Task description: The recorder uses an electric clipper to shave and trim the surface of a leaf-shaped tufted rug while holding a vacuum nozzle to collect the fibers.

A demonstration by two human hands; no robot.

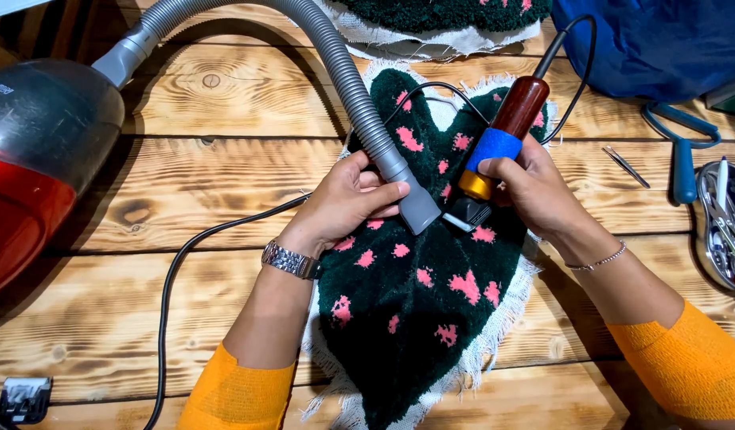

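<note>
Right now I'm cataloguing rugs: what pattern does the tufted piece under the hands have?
The tufted piece is dark green with scattered pink blotches, seen in the head view.

surface: my tabletop of wide wooden planks, scorched dark along the grain and knots | seams: dark gaps running left to right | light: warm, even, soft shadows | walls, floor, windows: out of view

A table of wide, knotty wooden planks carries everything. In its middle lies a dark green tufted rug with pink spots and a frayed white edge; a second such piece lies at the far edge. A red vacuum cleaner sits at the left (black cable trailing across the boards), with blue cloth, blue-handled scissors, tweezers and a metal tray of small tools at the right
</note>
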